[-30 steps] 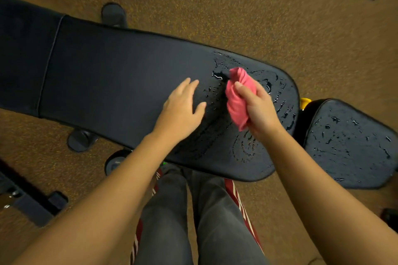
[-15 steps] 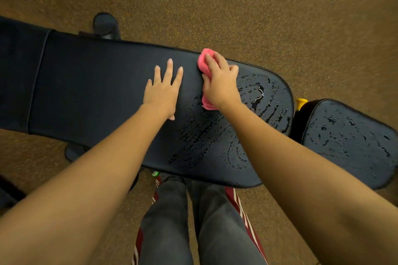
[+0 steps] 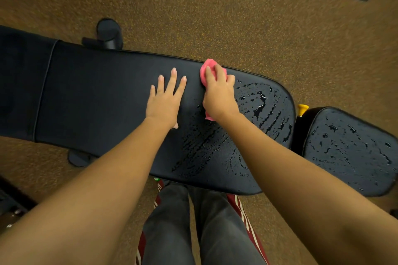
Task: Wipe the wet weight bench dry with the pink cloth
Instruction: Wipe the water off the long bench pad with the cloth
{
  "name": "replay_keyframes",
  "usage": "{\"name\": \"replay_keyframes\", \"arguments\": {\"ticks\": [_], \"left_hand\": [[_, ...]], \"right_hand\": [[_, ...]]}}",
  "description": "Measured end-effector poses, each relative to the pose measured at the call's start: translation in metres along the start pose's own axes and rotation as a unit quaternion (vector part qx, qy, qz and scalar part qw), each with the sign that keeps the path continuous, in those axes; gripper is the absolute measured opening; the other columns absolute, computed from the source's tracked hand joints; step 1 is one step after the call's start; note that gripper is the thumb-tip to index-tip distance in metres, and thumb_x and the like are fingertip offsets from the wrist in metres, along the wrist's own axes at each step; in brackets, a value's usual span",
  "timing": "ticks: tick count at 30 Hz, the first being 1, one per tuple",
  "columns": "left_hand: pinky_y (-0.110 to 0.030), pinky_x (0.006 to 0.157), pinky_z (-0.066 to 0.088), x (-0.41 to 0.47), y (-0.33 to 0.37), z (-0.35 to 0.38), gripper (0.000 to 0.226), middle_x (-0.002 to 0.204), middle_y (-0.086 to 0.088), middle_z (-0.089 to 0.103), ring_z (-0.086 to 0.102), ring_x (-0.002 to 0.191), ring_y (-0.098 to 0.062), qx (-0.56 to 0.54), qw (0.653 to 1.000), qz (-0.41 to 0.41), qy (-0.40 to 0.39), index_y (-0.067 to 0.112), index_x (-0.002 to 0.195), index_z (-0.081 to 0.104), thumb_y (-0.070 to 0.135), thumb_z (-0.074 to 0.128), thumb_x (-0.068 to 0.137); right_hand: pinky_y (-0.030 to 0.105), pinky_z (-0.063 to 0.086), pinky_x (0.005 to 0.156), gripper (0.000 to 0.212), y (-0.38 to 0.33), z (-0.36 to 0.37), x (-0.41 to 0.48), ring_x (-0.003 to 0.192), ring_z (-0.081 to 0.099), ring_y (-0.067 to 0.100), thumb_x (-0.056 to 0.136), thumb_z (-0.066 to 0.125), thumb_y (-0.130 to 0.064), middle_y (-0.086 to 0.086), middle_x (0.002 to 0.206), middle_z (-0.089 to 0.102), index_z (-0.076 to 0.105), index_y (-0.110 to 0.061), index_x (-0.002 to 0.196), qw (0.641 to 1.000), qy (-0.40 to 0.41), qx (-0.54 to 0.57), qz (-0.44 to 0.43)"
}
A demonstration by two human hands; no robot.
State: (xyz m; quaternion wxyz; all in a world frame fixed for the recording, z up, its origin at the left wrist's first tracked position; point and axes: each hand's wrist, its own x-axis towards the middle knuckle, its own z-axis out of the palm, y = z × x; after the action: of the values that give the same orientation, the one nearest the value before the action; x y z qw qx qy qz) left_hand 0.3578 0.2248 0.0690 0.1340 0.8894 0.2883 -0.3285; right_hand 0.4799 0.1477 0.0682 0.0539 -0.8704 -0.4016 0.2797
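The right hand (image 3: 219, 97) curls over the bunched pink cloth (image 3: 209, 67) at the far edge of the bench (image 3: 97, 97). The left hand (image 3: 165, 101) lies flat just beside it, fingers straight. The cloth looks soft and light, so it is probably best pressed from above.

left hand (image 3: 164, 103): flat, palm down, fingers spread | right hand (image 3: 218, 94): fingers curled over pink cloth (image 3: 210, 63) (knuckles up) | both arms: extended forward
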Motion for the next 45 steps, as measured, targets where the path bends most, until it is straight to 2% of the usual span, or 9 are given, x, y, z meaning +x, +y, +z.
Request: {"name": "replay_keyframes", "arguments": {"ticks": [4, 12, 20, 25, 28, 35, 39, 43, 45], "left_hand": [[-0.046, 0.116, 0.01, 0.0, -0.001, -0.001, 0.13, 0.153, -0.01, -0.027, -0.006, 0.143, -0.038, -0.005, 1.0, 0.002, -0.006, 0.017, 0.146, -0.02, 0.033, 0.081, 0.067], [-0.047, 0.115, 0.01, 0.003, 0.002, -0.001, 0.13, 0.153, -0.012, -0.026, -0.006, 0.143, -0.04, 0.006, 1.0, 0.001, -0.011, 0.016, 0.146, -0.021, 0.034, 0.081, 0.067], [-0.047, 0.116, 0.011, 0.004, 0.0, -0.001, 0.131, 0.153, -0.011, -0.026, -0.007, 0.143, -0.039, -0.002, 1.0, 0.005, -0.011, 0.016, 0.146, -0.021, 0.033, 0.082, 0.066], [-0.048, 0.116, 0.01, 0.004, -0.001, -0.002, 0.129, 0.153, -0.011, -0.027, -0.008, 0.143, -0.039, -0.011, 1.0, 0.006, -0.013, 0.017, 0.146, -0.02, 0.031, 0.081, 0.068], [-0.048, 0.116, 0.011, 0.004, 0.0, 0.0, 0.129, 0.153, -0.011, -0.026, -0.007, 0.143, -0.039, -0.009, 1.0, 0.008, -0.007, 0.016, 0.147, -0.019, 0.031, 0.082, 0.067], [-0.047, 0.116, 0.01, 0.004, -0.001, -0.001, 0.129, 0.153, -0.01, -0.026, -0.008, 0.143, -0.038, -0.013, 1.0, 0.01, -0.007, 0.017, 0.147, -0.019, 0.031, 0.082, 0.067], [-0.047, 0.116, 0.009, 0.004, -0.001, -0.001, 0.129, 0.153, -0.01, -0.027, -0.009, 0.143, -0.038, -0.023, 1.0, 0.01, -0.006, 0.018, 0.147, -0.019, 0.029, 0.082, 0.067], [-0.047, 0.116, 0.009, 0.003, -0.001, 0.0, 0.129, 0.154, -0.009, -0.026, -0.009, 0.143, -0.038, -0.024, 1.0, 0.008, -0.004, 0.018, 0.147, -0.018, 0.029, 0.082, 0.067], [-0.047, 0.116, 0.009, 0.003, -0.002, 0.0, 0.129, 0.154, -0.009, -0.026, -0.009, 0.143, -0.037, -0.023, 1.0, 0.008, -0.004, 0.018, 0.147, -0.019, 0.03, 0.082, 0.067]], "right_hand": [[0.044, 0.038, 0.099, 0.069, 0.024, -0.007, -0.008, 0.12, 0.029, 0.038, 0.086, 0.046, 0.001, 0.007, 0.156, 0.01, 0.019, -0.011, 0.148, 0.998, -0.014, -0.058, -0.032], [0.046, 0.036, 0.1, 0.066, 0.02, -0.018, 0.005, 0.125, 0.025, 0.038, 0.085, 0.046, 0.0, 0.013, 0.152, 0.016, 0.022, -0.009, 0.146, 0.997, -0.002, -0.017, 0.069], [0.045, 0.04, 0.09, 0.068, 0.02, 0.013, -0.041, 0.114, 0.034, 0.038, 0.086, 0.044, 0.003, 0.009, 0.156, 0.01, 0.02, -0.012, 0.148, 0.993, -0.02, -0.09, -0.068], [0.045, 0.038, 0.096, 0.069, 0.048, -0.007, -0.034, 0.119, 0.03, 0.039, 0.085, 0.047, 0.001, 0.013, 0.155, 0.012, 0.019, -0.01, 0.148, 0.997, 0.005, -0.056, 0.046], [0.046, 0.039, 0.096, 0.071, 0.032, -0.008, -0.024, 0.121, 0.027, 0.039, 0.085, 0.049, 0.0, 0.012, 0.155, 0.008, 0.018, -0.01, 0.148, 0.997, -0.001, -0.032, 0.065], [0.048, 0.043, 0.084, 0.069, 0.018, 0.021, -0.073, 0.117, 0.034, 0.041, 0.089, 0.041, 0.001, 0.01, 0.158, 0.005, 0.012, -0.013, 0.15, 0.988, -0.051, -0.132, -0.056], [0.048, 0.044, 0.076, 0.071, 0.046, 0.016, -0.081, 0.11, 0.04, 0.043, 0.085, 0.049, 0.002, 0.012, 0.156, 0.014, 0.022, -0.013, 0.149, 0.987, -0.024, -0.159, -0.026], [0.046, 0.043, 0.078, 0.071, 0.032, 0.018, -0.075, 0.114, 0.035, 0.041, 0.087, 0.046, 0.0, 0.01, 0.158, 0.006, 0.014, -0.011, 0.15, 0.989, -0.038, -0.146, 0.01], [0.044, 0.046, 0.066, 0.071, 0.021, 0.025, -0.083, 0.102, 0.046, 0.041, 0.079, 0.057, 0.002, 0.014, 0.153, 0.025, 0.032, -0.009, 0.145, 0.99, -0.024, -0.136, -0.026]]}}
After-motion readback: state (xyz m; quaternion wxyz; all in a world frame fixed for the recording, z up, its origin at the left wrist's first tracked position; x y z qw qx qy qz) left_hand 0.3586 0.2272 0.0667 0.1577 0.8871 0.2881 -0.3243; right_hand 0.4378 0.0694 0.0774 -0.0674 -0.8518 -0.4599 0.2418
